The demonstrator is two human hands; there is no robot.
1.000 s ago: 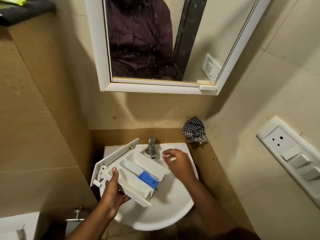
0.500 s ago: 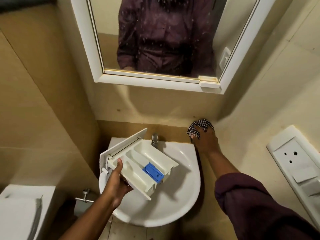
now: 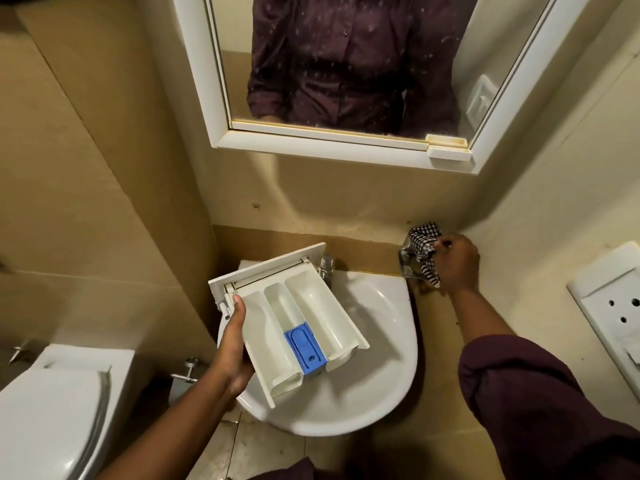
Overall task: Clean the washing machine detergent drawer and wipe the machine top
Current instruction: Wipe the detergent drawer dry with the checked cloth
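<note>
Leftmost, a toilet [image 3: 52,407] stands low beside the basin, with a small wall valve [image 3: 187,370] between the two. Next comes the left hand [image 3: 232,355], which grips the detergent drawer [image 3: 294,323] by its near-left wall, thumb laid along the inside of the rim and the other fingers curled out of sight beneath; holding it by one side probably leaves the compartments free for rinsing. That drawer hangs tilted over the sink [image 3: 374,393], front panel toward the tap [image 3: 326,266], likely so any drips fall into the bowl. Its blue insert [image 3: 305,348] sits in the middle channel. Farther right, the right hand [image 3: 457,268] reaches to the corner ledge, fingers bunched and pinching the checked cloth [image 3: 424,251], presumably fetching it for wiping. A switch panel [image 3: 613,306] is mounted on the right wall.
</note>
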